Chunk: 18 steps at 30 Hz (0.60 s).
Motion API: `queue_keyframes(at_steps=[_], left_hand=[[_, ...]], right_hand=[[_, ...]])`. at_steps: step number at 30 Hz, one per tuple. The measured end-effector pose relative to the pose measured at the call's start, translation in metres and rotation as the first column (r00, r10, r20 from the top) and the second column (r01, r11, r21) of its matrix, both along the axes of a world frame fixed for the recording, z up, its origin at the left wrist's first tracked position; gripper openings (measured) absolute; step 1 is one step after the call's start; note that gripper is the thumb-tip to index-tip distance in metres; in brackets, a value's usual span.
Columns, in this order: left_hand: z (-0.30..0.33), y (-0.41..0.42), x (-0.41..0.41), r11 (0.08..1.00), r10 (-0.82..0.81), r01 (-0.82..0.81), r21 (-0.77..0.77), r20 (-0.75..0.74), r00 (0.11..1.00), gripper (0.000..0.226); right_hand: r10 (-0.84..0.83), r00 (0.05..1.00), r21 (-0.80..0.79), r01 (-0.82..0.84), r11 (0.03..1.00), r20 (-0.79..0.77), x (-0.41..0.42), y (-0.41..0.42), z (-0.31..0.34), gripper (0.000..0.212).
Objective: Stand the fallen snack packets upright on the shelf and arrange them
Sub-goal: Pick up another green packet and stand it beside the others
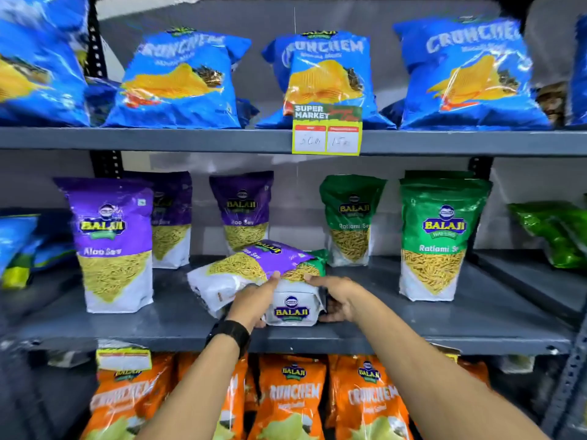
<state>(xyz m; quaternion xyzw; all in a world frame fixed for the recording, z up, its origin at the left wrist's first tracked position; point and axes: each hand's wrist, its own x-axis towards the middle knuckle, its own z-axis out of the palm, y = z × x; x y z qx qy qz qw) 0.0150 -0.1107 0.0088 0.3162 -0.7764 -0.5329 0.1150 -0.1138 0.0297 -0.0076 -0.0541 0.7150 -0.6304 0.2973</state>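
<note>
On the middle grey shelf [158,325] two packets lie fallen in a pile. A purple Aloo Sev packet [251,265] rests flat on top. Under it lies a green Ratlami Sev packet [293,308], its white base with the logo facing me. My left hand [254,303] and my right hand [336,296] grip this lower packet at its two sides. Upright purple packets [111,242] stand to the left and at the back [243,214]. Upright green packets [441,236] stand to the right, one further back [351,220].
Blue Crunchem bags [181,81] line the top shelf, with a yellow price tag [327,134] on its edge. Orange Crunchem bags [292,398] fill the shelf below. A green bag [556,233] lies tilted at far right, blue bags [16,242] at far left.
</note>
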Motion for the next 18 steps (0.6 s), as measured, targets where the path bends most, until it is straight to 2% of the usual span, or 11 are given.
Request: queue_keyframes(at_steps=[3, 4, 6, 9, 13, 16, 18], left_hand=[[0.005, 0.015, 0.002, 0.987, -0.012, 0.025, 0.159, -0.081, 0.997, 0.045], [0.007, 0.020, 0.005, 0.980, -0.031, 0.048, 0.193, -0.090, 0.995, 0.032], [0.006, 0.030, 0.009, 0.969, -0.092, 0.104, 0.222, -0.067, 0.994, 0.021], [0.003, 0.045, 0.016, 0.960, -0.135, 0.147, 0.240, -0.065, 0.989, 0.020], [-0.001, 0.070, 0.024, 0.927, -0.187, 0.217, 0.307, -0.125, 0.974, 0.018], [-0.007, 0.089, 0.031, 0.911, -0.244, 0.279, 0.304, -0.147, 0.959, 0.018], [-0.010, 0.099, 0.043, 0.902, -0.256, 0.305, 0.305, -0.189, 0.948, 0.022]], right_hand=[[-0.050, 0.998, -0.003, 0.050, 0.999, -0.048, 0.009, 0.013, 0.005, 0.073], [-0.053, 0.997, -0.005, 0.053, 0.999, -0.063, 0.013, 0.020, 0.007, 0.072], [-0.065, 0.994, 0.004, 0.066, 0.998, -0.090, 0.021, 0.038, 0.010, 0.069], [-0.081, 0.988, 0.022, 0.085, 0.996, -0.129, 0.038, 0.070, 0.014, 0.071], [-0.128, 0.970, 0.023, 0.136, 0.991, -0.208, 0.061, 0.110, 0.017, 0.040], [-0.189, 0.951, 0.002, 0.195, 0.981, -0.243, 0.084, 0.136, 0.024, 0.042], [-0.203, 0.942, -0.034, 0.202, 0.979, -0.267, 0.101, 0.150, 0.026, 0.036]])
